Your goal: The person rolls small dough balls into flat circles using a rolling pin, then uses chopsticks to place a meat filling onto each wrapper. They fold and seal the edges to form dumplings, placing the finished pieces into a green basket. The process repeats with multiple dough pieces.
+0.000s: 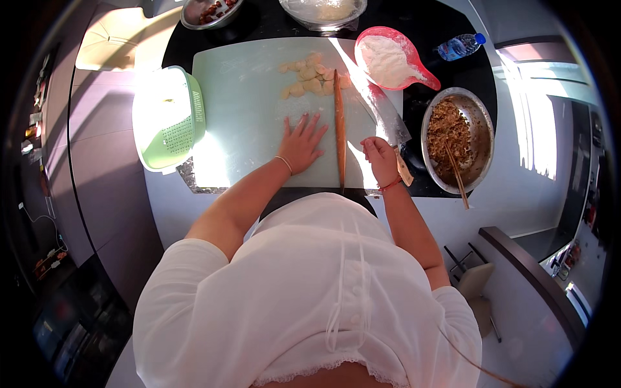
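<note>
My left hand [302, 143] lies palm down with fingers spread on a pale green board [242, 121], just below a floury patch. Beyond the fingers is a cluster of small dough pieces [308, 75]. A tapered wooden rolling pin [340, 131] rests upright in the picture between my hands, its far end beside the dough. My right hand [379, 157] is curled at the board's right part, fingertips together; whether it holds something small cannot be told. Near it lies a broad-bladed kitchen knife [388, 116], its wooden handle [403, 169] partly behind the hand.
A red scoop-shaped bowl [427, 80] of flour stands at the upper right, near a plastic water bottle [458, 47]. A metal bowl [487, 140] holds chopped filling and chopsticks [456, 169]. A green basket [196, 111] stands left; two bowls [233, 17] [322, 22] stand at the far edge.
</note>
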Tool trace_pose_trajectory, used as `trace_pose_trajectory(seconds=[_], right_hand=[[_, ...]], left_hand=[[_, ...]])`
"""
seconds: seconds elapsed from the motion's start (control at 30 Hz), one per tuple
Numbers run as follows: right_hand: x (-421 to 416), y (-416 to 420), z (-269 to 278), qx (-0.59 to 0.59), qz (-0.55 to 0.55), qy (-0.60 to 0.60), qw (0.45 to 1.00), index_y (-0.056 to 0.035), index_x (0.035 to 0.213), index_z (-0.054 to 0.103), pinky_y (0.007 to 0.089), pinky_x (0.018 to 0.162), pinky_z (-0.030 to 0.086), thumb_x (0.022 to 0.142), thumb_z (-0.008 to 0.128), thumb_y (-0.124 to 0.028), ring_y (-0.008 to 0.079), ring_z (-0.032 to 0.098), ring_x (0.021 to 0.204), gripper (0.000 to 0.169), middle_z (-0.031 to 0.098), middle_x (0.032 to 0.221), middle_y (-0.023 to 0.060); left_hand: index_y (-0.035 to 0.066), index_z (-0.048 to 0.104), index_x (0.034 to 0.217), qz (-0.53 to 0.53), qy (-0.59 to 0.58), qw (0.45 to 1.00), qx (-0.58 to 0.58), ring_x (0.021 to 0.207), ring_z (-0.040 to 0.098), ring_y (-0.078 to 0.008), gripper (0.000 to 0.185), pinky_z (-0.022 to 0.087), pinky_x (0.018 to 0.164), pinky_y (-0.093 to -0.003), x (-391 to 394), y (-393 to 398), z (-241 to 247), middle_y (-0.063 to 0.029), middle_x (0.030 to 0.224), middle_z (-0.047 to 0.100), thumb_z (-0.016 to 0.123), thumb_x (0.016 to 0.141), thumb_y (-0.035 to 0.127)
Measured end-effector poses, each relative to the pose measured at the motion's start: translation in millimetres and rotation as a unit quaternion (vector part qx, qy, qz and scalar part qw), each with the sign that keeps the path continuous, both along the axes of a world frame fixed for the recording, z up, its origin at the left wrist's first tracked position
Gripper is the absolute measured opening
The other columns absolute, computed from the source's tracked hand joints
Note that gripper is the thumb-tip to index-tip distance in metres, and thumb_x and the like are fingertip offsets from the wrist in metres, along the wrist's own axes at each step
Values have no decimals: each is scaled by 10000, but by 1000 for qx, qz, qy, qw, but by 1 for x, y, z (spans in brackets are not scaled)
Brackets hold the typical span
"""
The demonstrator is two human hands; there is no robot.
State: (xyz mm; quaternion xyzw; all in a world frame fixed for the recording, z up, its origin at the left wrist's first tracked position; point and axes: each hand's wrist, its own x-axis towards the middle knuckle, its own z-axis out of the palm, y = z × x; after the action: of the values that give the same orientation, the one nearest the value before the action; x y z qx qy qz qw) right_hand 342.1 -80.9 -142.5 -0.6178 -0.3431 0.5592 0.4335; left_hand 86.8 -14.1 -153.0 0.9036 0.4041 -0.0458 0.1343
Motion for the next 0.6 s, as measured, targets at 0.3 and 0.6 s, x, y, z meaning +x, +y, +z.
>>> trace_pose_trajectory(seconds=[0.3,0.6], right_hand=[[38,6,-6,-18,62,-44,997,-32,1020,694,220,657,458,1030,571,-235,62,546,705,238,625,790,-2],[14,19,-13,6,99,-219,971,2,982,649,364,733,510,969,611,-210,264,641,777,216,659,799,108]], left_hand=[[155,313,1570,96,6,995,13,1512,223,-373,811,163,1147,-708,19,2,-11,-153,1660,195,609,899,502],[197,300,1581,104,35,994,10,1515,213,-374,804,155,1143,-717,23,6,-9,-126,1670,180,566,912,556]])
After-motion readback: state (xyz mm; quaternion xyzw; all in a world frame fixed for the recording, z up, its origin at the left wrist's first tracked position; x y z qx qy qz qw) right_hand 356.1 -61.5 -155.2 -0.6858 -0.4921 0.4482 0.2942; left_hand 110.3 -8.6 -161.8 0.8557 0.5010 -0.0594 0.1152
